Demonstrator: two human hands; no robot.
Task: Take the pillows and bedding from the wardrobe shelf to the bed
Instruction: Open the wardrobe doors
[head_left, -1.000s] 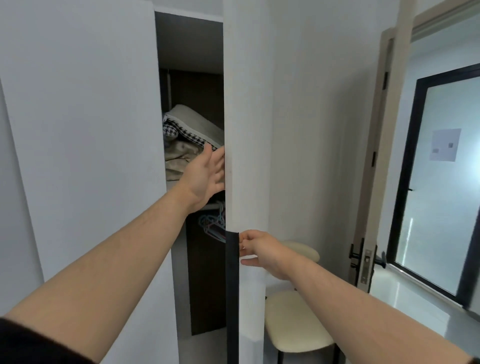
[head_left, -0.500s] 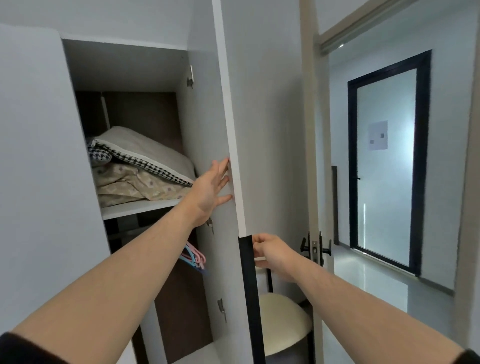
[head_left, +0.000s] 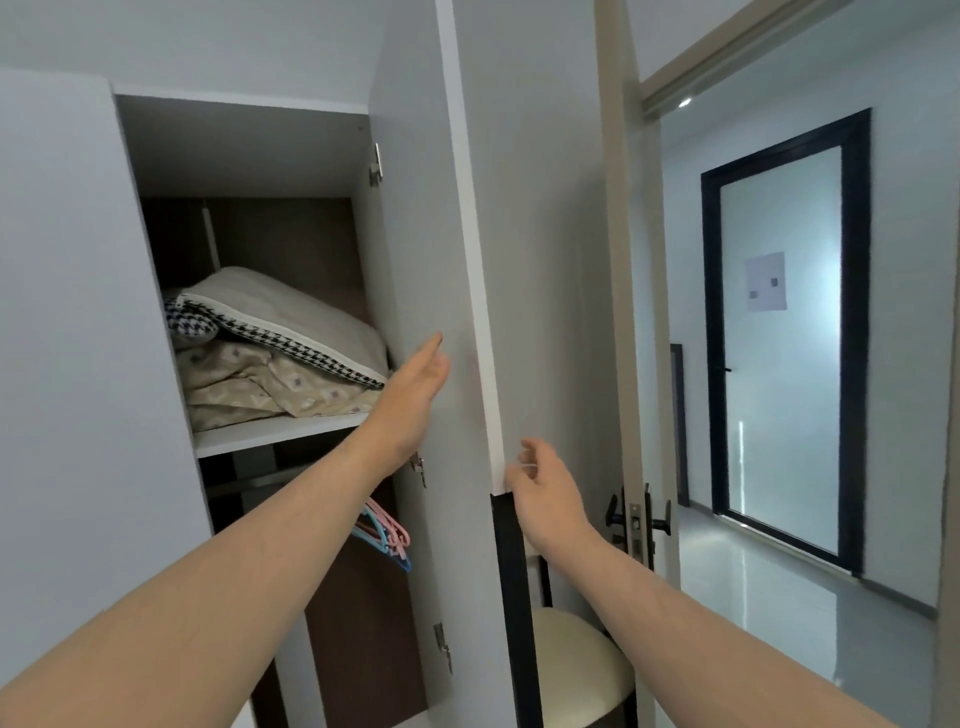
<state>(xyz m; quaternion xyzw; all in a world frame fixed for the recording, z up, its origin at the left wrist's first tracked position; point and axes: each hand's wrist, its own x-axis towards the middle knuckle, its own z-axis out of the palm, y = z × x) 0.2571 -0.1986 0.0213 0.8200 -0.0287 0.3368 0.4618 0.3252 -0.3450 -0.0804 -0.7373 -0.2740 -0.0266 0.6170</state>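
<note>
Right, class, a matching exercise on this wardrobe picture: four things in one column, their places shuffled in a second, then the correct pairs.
1. beige pillow with a black-and-white houndstooth edge
2. folded beige patterned quilt
3. pink and blue plastic hangers
4. round cream padded stool

A. hanging below the white shelf
B. low down, right of the open white wardrobe door
C. top of the stack
D. lying directly on the shelf

Pairs: 1-C, 2-D, 3-A, 4-B.

Houndstooth-edged pillow (head_left: 291, 317) atop folded bedding (head_left: 260, 387)
</note>
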